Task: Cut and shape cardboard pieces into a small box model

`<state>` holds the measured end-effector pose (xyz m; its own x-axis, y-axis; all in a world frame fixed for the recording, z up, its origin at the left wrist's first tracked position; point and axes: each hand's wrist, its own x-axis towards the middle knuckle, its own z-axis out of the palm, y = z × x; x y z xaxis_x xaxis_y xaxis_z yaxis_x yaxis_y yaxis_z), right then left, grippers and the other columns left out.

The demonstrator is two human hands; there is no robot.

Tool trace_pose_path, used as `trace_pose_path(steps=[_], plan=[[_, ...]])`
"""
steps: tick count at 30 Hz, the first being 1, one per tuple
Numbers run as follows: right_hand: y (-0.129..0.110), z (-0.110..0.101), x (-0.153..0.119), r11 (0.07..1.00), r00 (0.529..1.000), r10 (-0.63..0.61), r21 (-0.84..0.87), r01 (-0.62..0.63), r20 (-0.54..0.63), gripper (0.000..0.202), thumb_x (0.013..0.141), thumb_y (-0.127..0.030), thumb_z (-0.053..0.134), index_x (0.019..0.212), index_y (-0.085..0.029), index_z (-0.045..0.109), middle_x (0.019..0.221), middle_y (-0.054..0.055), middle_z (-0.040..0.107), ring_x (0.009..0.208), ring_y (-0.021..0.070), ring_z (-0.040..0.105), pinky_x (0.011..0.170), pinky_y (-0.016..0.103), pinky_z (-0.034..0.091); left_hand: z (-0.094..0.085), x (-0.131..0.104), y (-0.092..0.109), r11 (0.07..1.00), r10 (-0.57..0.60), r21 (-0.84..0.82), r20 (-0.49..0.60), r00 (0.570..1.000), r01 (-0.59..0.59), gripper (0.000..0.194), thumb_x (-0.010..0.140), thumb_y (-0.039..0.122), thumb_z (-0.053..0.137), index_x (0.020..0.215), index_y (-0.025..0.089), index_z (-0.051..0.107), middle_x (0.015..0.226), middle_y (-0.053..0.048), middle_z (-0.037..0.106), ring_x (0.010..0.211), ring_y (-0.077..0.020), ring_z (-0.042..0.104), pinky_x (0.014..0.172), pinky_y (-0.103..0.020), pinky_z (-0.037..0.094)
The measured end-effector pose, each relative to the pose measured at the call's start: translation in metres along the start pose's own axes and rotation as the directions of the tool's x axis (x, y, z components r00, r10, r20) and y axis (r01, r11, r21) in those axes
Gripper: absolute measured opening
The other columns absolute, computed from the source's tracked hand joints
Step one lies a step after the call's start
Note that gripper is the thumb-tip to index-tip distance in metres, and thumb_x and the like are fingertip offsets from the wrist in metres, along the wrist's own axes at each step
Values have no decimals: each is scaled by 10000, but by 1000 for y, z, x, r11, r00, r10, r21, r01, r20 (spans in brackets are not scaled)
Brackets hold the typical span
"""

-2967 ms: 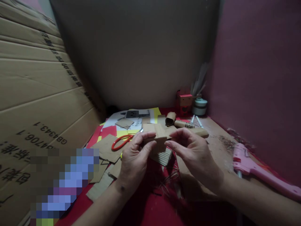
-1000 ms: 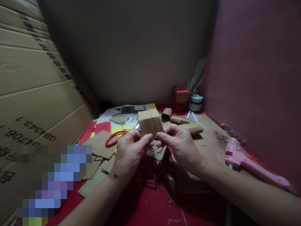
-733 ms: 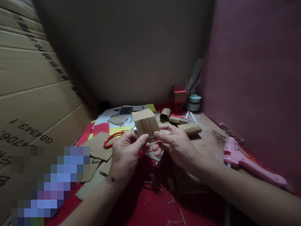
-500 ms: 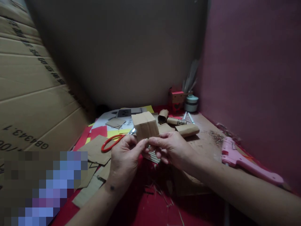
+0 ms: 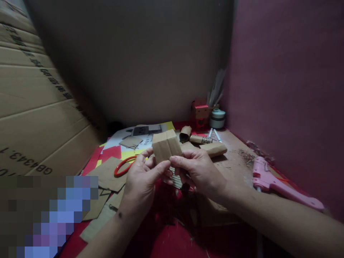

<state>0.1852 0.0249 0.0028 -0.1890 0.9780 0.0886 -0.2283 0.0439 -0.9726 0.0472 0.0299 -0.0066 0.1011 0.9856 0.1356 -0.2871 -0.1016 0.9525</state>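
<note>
Between my two hands is a small brown cardboard box (image 5: 166,146), raised above the red-covered table (image 5: 163,236). My left hand (image 5: 146,170) grips its left side and lower edge, thumb along the bottom front. My right hand (image 5: 195,168) pinches the lower right edge between thumb and fingers. Both thumb tips nearly meet at the box's lower edge. Some fingertips are hidden behind and under it. A corrugated cardboard piece (image 5: 176,178) shows below the box, between the hands. Red-handled scissors (image 5: 120,167) lie left of my left hand, partly covered by it.
A pink glue gun (image 5: 279,186) lies at right, beside my right forearm. Rolled cardboard tubes (image 5: 213,149), a small red-and-brown cardboard figure (image 5: 201,115) and a teal jar (image 5: 217,118) are behind. Flat cardboard pieces (image 5: 109,172) lie left. A large carton (image 5: 40,96) stands at far left.
The box has tilted slightly, showing more of its front face and less of its top. My left fingers have spread up along its left side. The view has shifted a little.
</note>
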Motion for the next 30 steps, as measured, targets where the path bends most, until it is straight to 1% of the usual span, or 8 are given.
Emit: trace_pose_path(steps=[5,9,12,16,21,24,27,30], plan=[[4,-2,0,996,999,-41,-74,41,9,268,792,-254,604,554,-145,548,443,-36,525,341,35,396,326,166,274,-5,1,-2,984,-176,29,174,969,174,201,706,241,713,828,103,632,509,6,586,371,-61,486,326,-139,392],[9,-2,-1,994,989,-67,-78,77,131,208,836,-299,554,680,-162,553,468,-58,509,341,45,400,333,173,304,-9,2,2,989,-146,47,177,973,140,111,685,206,727,690,119,659,456,15,563,349,-65,467,306,-144,367],[10,-5,-3,963,954,-204,-132,237,220,140,855,-276,531,753,-180,536,514,-69,496,390,51,422,389,183,351,-12,2,2,994,-106,53,186,977,97,103,663,192,745,658,129,663,455,24,555,341,-68,454,305,-160,352],[9,-9,-6,778,871,-434,-392,491,230,161,847,-154,503,688,-171,522,539,-56,460,457,56,418,451,198,349,-15,3,-2,992,-114,80,224,968,98,104,696,218,733,757,142,697,549,9,607,426,-78,498,393,-177,397],[14,-11,-9,522,757,-598,-588,618,264,150,866,-187,478,738,-160,551,601,-18,486,550,99,442,532,254,366,-17,6,3,997,-60,-42,208,976,70,196,697,196,720,892,169,720,792,-37,707,721,-134,610,708,-222,485],[18,-9,-12,411,749,-591,-687,599,299,205,856,-211,467,664,-163,520,591,3,487,558,122,442,537,286,357,-15,8,6,994,-90,-45,213,973,102,158,659,134,712,816,136,734,756,-55,715,719,-161,627,714,-244,488],[15,-6,-15,392,772,-565,-728,563,292,208,859,-241,469,684,-156,544,613,29,541,575,138,470,556,298,375,-12,7,7,988,-100,-87,261,960,127,133,631,154,727,761,129,734,713,-50,708,660,-160,621,652,-241,490],[9,-4,-17,383,787,-497,-722,577,366,255,895,-254,407,781,-125,596,665,68,607,592,152,513,572,305,395,-10,6,7,979,-127,-117,304,944,169,152,608,186,765,747,134,734,689,-37,694,683,-150,616,681,-222,486]])
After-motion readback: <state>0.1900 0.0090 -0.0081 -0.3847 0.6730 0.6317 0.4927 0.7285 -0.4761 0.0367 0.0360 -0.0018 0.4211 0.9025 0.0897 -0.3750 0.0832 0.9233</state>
